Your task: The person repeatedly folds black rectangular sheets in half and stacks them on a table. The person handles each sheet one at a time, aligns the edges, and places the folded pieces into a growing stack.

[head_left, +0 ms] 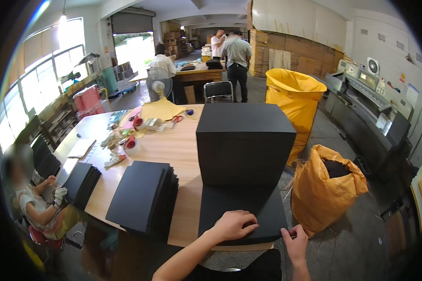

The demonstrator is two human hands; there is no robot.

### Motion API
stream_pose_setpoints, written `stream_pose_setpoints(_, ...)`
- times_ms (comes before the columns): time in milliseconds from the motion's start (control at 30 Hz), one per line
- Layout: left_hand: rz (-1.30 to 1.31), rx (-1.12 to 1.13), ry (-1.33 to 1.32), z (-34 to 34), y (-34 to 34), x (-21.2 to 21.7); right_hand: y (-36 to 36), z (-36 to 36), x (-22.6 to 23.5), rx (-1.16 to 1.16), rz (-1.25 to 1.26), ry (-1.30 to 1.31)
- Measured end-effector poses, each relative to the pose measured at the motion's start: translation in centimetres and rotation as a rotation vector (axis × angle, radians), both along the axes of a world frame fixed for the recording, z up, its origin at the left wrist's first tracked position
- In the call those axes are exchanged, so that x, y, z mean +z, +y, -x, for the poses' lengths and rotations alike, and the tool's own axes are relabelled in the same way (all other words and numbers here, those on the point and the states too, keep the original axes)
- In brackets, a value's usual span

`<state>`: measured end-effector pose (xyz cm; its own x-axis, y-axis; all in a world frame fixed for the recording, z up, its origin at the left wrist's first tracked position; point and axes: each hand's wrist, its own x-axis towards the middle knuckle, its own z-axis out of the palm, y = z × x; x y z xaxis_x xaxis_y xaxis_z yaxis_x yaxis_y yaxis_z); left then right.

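Note:
My left hand (233, 225) lies palm down on a low stack of black sheets (244, 203) at the table's near edge, its fingers slightly bent and gripping nothing visible. At the right near corner of this stack, my right hand (295, 239) has thumb and forefinger pinched at the edge of a black sheet. Directly behind stands a tall block of stacked black sheets (246, 157), its sides even. To the left of my hands, another stack of black sheets (138, 194) leans in slightly uneven layers.
A seated person (40, 201) in a glove handles sheets at the left. Tape rolls (131, 144), scissors (177, 119) and yellow paper (162, 110) lie on the table (185, 140). An orange sack (328, 196) and tall yellow bag (288, 103) stand right. People work at a far table.

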<state>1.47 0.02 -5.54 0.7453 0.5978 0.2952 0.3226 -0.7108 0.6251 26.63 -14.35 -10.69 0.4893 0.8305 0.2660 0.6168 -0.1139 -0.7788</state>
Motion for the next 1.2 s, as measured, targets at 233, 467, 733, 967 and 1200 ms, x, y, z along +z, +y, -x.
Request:
stream_pose_setpoints(233,0.165,0.088,-0.157,0.8,-0.2,-0.7,2.5,-0.6,9.2,0.239,0.367,0.258)
stream_pose_setpoints(467,-0.039,0.068,-0.31,0.4,0.3,-1.3,5.4,2.9,6.4,0.176,-0.052,0.858)
stream_pose_setpoints(733,0.079,-0.054,-0.312,0.6,-0.1,-0.1,6.4,2.2,6.0,0.256,-0.092,0.999)
stream_pose_setpoints(967,0.2,-0.059,-0.287,0.9,0.3,-0.9,6.4,1.4,5.7,0.311,-0.076,0.988)
stream_pose_setpoints(1200,0.329,0.056,-0.383,-0.1,-0.8,-0.3,6.3,2.0,5.4,0.211,-0.102,0.371)
